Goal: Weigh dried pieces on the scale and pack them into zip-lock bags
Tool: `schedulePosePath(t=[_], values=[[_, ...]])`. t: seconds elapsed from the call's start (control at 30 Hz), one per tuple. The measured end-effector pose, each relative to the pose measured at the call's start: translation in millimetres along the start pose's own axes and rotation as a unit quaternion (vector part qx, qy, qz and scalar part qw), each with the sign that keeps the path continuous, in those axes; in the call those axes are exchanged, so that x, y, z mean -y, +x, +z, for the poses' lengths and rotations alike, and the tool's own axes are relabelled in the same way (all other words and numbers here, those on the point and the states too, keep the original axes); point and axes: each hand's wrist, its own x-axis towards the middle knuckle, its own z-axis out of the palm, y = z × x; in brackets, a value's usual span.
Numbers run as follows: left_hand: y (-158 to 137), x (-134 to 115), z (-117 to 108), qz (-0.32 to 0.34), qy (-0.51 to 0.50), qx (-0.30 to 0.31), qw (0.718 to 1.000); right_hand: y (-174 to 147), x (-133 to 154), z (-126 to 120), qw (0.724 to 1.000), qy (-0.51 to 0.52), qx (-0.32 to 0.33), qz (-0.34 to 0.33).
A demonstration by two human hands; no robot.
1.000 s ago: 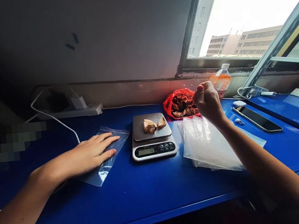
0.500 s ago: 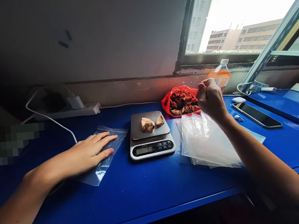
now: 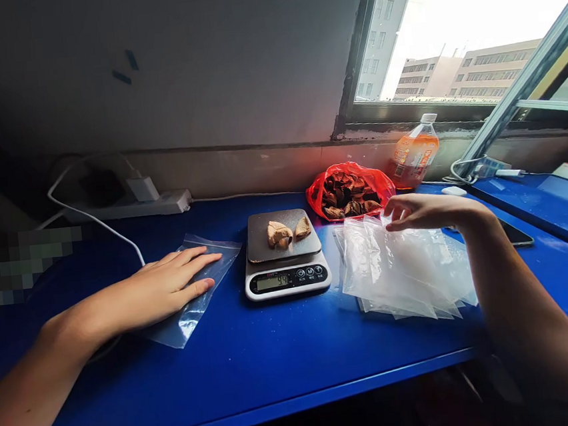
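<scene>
My left hand (image 3: pixel 173 284) lies flat with fingers spread on a clear zip-lock bag (image 3: pixel 192 321), pinning it to the blue table. Beside it, a kitchen scale (image 3: pixel 286 273) carries two pale, dried, bark-like pieces (image 3: pixel 279 233) on its steel plate; the lit digits are hard to read. Over the far part of a stack of clear plastic bags (image 3: pixel 395 276) hovers my right hand (image 3: pixel 427 211), its fingers loosely bent and apart, with nothing seen in them. Just behind is a red plastic bag (image 3: pixel 316 203), open at the top and filled with dark brown dried pieces (image 3: pixel 350 193).
An orange drink bottle (image 3: pixel 413 153) stands against the wall below the window. At the right lie a phone (image 3: pixel 517 234), partly behind my arm, and a white earbud case (image 3: pixel 454 191). A power strip (image 3: pixel 172 202) with a charger and white cable (image 3: pixel 96 221) runs along the back left.
My right hand has come down from beside the red bag toward the plastic bags, and its closed fingers have loosened. My left hand stays on its bag.
</scene>
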Motion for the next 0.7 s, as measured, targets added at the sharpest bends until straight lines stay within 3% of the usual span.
schedulePosePath(t=[0.27, 0.37, 0.47, 0.6, 0.7], values=[[-1, -1, -1, -0.008, 0.014, 0.010, 1.000, 12, -3, 19, 0.979, -0.006, 0.202, -0.003], [-1, -2, -2, -0.009, 0.014, 0.017, 1.000, 19, 13, 19, 0.985, 0.016, 0.172, -0.016], [-1, -3, -4, 0.000, 0.006, 0.016, 1.000, 27, 46, 28, 0.986, 0.073, 0.127, -0.078], [-2, -5, -5, -0.005, 0.003, 0.018, 1.000, 37, 81, 55, 0.963, 0.092, 0.172, -0.184], [-4, -5, -5, -0.005, 0.005, 0.006, 1.000, 37, 88, 74, 0.955, 0.099, 0.182, -0.212]])
